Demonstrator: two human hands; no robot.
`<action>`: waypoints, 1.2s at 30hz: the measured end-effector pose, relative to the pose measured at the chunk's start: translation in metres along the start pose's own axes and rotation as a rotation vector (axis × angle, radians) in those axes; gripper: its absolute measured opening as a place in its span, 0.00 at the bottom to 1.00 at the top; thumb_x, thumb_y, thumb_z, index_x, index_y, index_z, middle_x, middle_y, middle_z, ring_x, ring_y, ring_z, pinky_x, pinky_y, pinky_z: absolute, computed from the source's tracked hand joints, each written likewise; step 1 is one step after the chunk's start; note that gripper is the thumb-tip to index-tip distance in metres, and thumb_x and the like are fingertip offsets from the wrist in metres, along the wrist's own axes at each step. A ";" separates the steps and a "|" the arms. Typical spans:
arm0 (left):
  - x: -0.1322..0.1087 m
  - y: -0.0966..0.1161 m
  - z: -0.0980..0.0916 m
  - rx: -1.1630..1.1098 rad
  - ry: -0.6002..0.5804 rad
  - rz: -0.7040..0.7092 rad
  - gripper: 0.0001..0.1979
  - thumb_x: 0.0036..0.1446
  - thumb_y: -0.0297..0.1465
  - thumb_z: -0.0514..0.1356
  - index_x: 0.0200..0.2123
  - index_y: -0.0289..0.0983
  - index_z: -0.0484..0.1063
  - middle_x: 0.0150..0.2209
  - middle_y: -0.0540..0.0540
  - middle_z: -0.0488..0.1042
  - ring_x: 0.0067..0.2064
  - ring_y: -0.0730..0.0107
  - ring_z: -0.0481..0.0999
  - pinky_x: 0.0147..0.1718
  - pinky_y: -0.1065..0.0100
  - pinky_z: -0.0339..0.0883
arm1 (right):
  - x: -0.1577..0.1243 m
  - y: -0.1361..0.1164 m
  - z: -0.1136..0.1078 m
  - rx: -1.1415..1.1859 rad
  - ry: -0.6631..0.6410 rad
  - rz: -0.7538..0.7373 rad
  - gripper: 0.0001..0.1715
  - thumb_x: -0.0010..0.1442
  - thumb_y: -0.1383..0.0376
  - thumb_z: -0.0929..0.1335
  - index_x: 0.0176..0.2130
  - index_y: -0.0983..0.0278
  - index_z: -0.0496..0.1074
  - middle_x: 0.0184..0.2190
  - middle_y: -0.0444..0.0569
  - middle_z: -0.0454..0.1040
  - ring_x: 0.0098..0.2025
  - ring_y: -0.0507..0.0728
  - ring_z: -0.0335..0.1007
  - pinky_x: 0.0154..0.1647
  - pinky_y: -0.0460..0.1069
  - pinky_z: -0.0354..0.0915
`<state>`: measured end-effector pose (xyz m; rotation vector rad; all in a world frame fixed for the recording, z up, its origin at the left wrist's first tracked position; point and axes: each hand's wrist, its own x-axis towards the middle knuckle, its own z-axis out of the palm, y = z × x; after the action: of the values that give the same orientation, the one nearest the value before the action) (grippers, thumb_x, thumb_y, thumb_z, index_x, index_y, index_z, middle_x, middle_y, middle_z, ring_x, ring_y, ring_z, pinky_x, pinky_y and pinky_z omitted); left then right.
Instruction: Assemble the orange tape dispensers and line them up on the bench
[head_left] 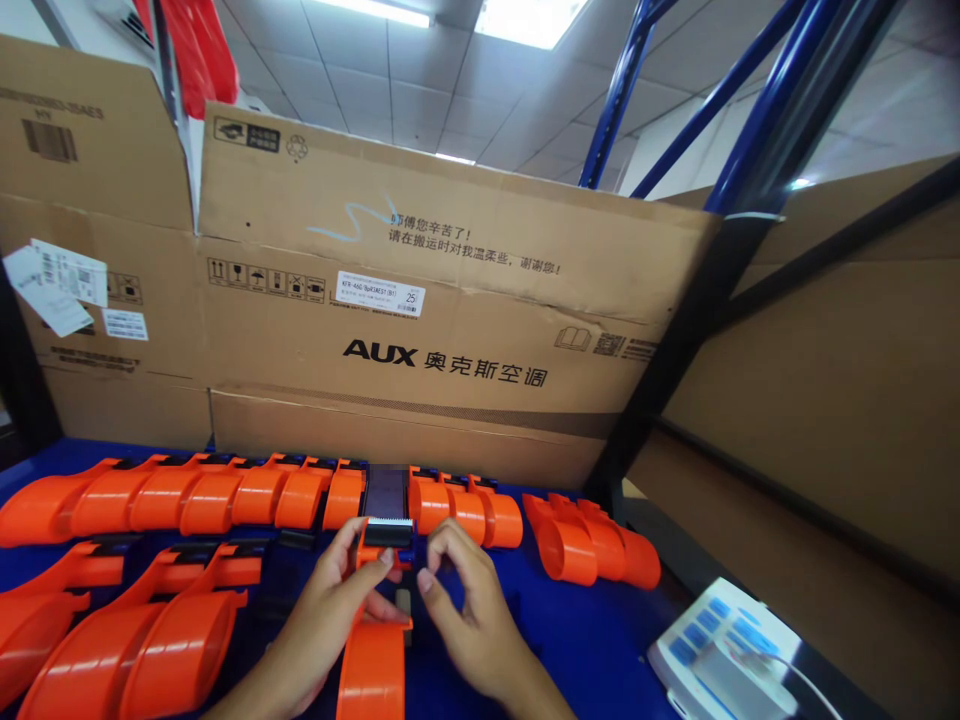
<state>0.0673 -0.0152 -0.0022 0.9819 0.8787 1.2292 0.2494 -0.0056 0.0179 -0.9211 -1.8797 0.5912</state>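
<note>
Near the bottom centre, my left hand (341, 590) grips an orange tape dispenser (373, 670) by its head, thumb over the front. A white serrated blade (388, 522) and a black roller or pad show on that head, with a dark blue part at its right side. Close by on the right is my right hand (472, 610), fingers loosely curled, thumb and index finger a little apart. I see nothing between them. Behind the hands, a row of similar orange tape dispensers (259, 495) lies on the blue table surface (570, 640).
More orange dispensers (180, 650) lie at the front left, and another group (592, 540) at the right. A white device with blue keys (724, 640) and a cable sits at the lower right. Cardboard (450, 300) walls the back; a dark metal post (667, 340) slants up at right.
</note>
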 end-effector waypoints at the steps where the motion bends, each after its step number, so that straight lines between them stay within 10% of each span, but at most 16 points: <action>1: -0.001 0.001 0.001 -0.037 -0.022 -0.027 0.29 0.59 0.41 0.65 0.60 0.43 0.60 0.34 0.48 0.81 0.26 0.62 0.84 0.32 0.62 0.77 | 0.000 0.000 -0.001 0.083 0.052 0.036 0.11 0.68 0.56 0.64 0.35 0.59 0.64 0.33 0.46 0.68 0.36 0.57 0.65 0.40 0.50 0.62; 7: -0.007 0.006 0.006 -0.256 -0.199 -0.224 0.45 0.60 0.38 0.66 0.70 0.48 0.40 0.33 0.44 0.83 0.29 0.53 0.86 0.29 0.60 0.76 | 0.003 -0.008 -0.003 0.566 -0.113 0.242 0.22 0.67 0.51 0.65 0.57 0.55 0.65 0.48 0.50 0.74 0.53 0.62 0.69 0.59 0.57 0.60; 13: -0.014 0.010 0.010 -0.216 -0.272 -0.197 0.40 0.52 0.33 0.72 0.65 0.42 0.60 0.47 0.38 0.80 0.43 0.46 0.85 0.41 0.57 0.76 | 0.002 -0.007 0.007 0.680 -0.051 0.326 0.17 0.65 0.51 0.69 0.49 0.56 0.69 0.40 0.45 0.73 0.42 0.57 0.70 0.44 0.49 0.64; 30: -0.006 0.016 0.006 -0.257 -0.114 -0.158 0.30 0.58 0.42 0.65 0.61 0.37 0.67 0.40 0.37 0.85 0.31 0.53 0.85 0.31 0.60 0.76 | 0.005 0.004 0.020 0.487 0.048 0.323 0.23 0.69 0.44 0.61 0.47 0.58 0.68 0.33 0.44 0.72 0.34 0.55 0.68 0.35 0.48 0.64; 36: -0.006 0.040 -0.001 -0.470 -0.070 -0.101 0.33 0.58 0.48 0.60 0.57 0.29 0.74 0.32 0.36 0.85 0.32 0.52 0.84 0.34 0.60 0.76 | -0.001 -0.006 0.022 0.105 -0.273 0.090 0.15 0.69 0.57 0.64 0.37 0.61 0.75 0.33 0.46 0.76 0.36 0.56 0.70 0.38 0.48 0.66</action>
<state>0.0521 -0.0187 0.0349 0.5909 0.5398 1.2320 0.2281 -0.0108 0.0117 -0.8948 -2.0332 0.8993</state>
